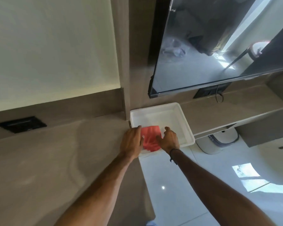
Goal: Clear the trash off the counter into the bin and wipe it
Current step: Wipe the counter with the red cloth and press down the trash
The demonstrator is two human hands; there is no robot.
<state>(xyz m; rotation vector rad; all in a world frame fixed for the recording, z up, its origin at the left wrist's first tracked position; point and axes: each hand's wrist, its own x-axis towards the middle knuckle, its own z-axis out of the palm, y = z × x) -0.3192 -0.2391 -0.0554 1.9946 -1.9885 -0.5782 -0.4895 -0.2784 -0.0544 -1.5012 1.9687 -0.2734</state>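
Both hands reach into a white tray that sits at the corner where the brown table ends, with part of the tray hanging past the table's edge over the pale floor. In the tray lies a red cloth, crumpled and a little folded. The left hand rests on the cloth's left side with its fingers spread near the tray's rim; the right hand comes in from the other side, fingers loosely curled and parted, thumb touching the cloth's edge. Neither hand has closed on the cloth yet; both are slack and open, at most pressing on it. The table itself looks bare of trash in what shows here, so the step in hand is likely taking up the cloth for wiping. To do that well, it would help to gather the cloth from both sides toward the middle, pinch a good bunch of it, and lift straight up so the overhanging tray is not nudged off the corner. Steadying the tray's rim with the left hand while the right one lifts seems wise. A pale bin stands on the floor under the shelf to the right, below a wall screen.
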